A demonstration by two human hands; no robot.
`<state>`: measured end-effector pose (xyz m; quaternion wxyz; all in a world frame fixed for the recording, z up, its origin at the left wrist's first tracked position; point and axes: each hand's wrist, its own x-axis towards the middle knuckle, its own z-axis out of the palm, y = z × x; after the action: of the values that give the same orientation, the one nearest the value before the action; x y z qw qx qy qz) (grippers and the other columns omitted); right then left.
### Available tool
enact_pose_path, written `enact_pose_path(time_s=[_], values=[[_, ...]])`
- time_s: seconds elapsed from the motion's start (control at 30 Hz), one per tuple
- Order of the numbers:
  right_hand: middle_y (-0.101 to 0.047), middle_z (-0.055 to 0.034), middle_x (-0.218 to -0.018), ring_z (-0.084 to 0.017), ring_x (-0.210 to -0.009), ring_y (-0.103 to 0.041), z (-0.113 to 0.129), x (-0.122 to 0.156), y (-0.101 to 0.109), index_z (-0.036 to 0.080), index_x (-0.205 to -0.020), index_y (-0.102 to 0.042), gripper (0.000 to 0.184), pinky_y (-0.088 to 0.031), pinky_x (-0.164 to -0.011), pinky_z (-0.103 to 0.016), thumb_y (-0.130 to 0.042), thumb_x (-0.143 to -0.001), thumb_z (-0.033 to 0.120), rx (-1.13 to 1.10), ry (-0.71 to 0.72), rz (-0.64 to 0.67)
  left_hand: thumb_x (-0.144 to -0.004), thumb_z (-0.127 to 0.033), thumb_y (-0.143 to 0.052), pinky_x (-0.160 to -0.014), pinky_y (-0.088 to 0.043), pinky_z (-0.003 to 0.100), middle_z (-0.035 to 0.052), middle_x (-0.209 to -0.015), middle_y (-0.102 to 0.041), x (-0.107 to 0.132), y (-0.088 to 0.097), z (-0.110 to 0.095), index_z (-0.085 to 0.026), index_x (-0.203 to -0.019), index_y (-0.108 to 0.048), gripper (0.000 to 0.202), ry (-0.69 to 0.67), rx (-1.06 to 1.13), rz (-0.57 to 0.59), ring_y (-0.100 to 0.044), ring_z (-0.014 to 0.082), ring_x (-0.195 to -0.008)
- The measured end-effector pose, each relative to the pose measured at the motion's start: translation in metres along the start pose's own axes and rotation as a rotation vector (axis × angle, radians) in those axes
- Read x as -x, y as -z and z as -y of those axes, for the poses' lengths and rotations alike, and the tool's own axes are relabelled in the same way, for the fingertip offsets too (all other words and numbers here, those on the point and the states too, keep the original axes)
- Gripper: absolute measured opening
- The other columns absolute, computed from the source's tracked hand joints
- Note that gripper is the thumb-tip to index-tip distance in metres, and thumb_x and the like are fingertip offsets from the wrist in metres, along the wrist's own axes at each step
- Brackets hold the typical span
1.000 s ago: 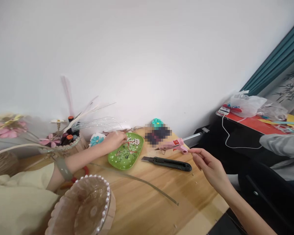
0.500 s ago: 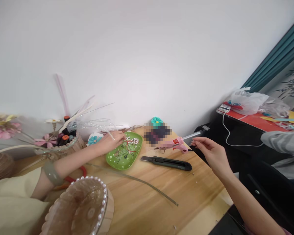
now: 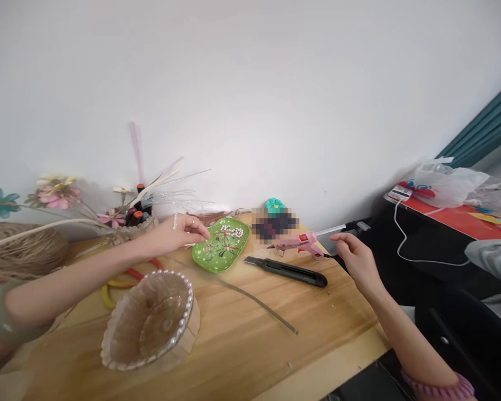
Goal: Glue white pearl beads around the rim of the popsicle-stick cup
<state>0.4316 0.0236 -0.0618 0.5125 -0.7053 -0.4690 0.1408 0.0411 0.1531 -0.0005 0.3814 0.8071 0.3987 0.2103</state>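
Observation:
My left hand (image 3: 186,231) reaches in from the left, its closed fingertips over the left edge of a green patterned tray (image 3: 217,259). Pearl-like bead sprigs (image 3: 232,231) lie in that tray. Whatever those fingers may hold is too small to make out. To the right, my right hand (image 3: 356,257) has thumb and forefinger pressed together beside the back end of a pink glue gun (image 3: 311,245). A clear glue stick (image 3: 329,230) sticks out of the gun. Anything in that pinch is hidden. In front of the gun lies a black utility knife (image 3: 288,271).
A pearl-rimmed basket (image 3: 196,323) stands at the front left, near a thin green strip (image 3: 263,306). Twine (image 3: 25,245), flowers and a marker holder line the left. A teal flower (image 3: 275,205) sits by the wall. Another person's grey sleeve (image 3: 490,259) shows at the right.
The view has shifted, so the basket and tray appear higher. My left hand has drawn back from over the tray to its left edge. My right hand stays near the glue gun.

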Motion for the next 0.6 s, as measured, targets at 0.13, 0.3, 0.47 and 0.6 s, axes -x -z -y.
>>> enact_pose_path(time_s=[0.13,0.3,0.47,0.6], values=[[-0.065,-0.0047,-0.082,-0.021,-0.079,-0.061,-0.001,-0.004,0.001,0.021,-0.083,-0.068,0.024,-0.047,-0.071,-0.032,-0.055,-0.069,0.036,0.030,0.048,0.081,-0.066,-0.038,-0.071,-0.072,-0.051,0.031,0.0062,-0.079,-0.076,0.036,0.014,-0.018,-0.020,-0.077,-0.077,0.022,0.095,0.069,-0.073,-0.066,0.0226,-0.076],[-0.067,-0.0109,-0.112,-0.033,-0.107,-0.059,0.008,-0.012,-0.012,0.020,-0.105,-0.066,0.051,-0.045,-0.090,-0.042,-0.073,-0.061,0.046,0.212,0.078,0.416,-0.054,-0.036,-0.083,-0.057,-0.050,0.025,0.0043,-0.067,-0.072,0.088,0.019,-0.045,-0.018,-0.067,-0.075,0.023,0.288,0.289,-0.269,-0.062,0.0178,-0.062],[-0.072,-0.0074,-0.075,-0.025,-0.069,-0.065,0.013,-0.024,-0.033,0.015,-0.082,-0.072,0.041,-0.050,-0.061,-0.033,-0.077,-0.059,0.048,0.204,0.099,0.584,-0.050,-0.030,-0.087,-0.051,-0.046,0.020,-0.0013,-0.053,-0.064,0.136,0.015,-0.052,-0.017,-0.058,-0.068,0.024,0.253,0.532,-0.467,-0.055,0.0110,-0.051],[-0.052,0.0001,-0.041,-0.013,-0.039,-0.042,0.017,-0.025,-0.032,0.015,-0.053,-0.066,0.036,-0.032,-0.039,-0.026,-0.077,-0.058,0.049,0.194,0.149,0.480,-0.057,-0.019,-0.085,-0.064,-0.050,0.020,0.0003,-0.065,-0.071,0.171,0.002,-0.049,-0.015,-0.065,-0.072,0.016,0.265,0.680,-0.635,-0.063,0.0115,-0.065]])
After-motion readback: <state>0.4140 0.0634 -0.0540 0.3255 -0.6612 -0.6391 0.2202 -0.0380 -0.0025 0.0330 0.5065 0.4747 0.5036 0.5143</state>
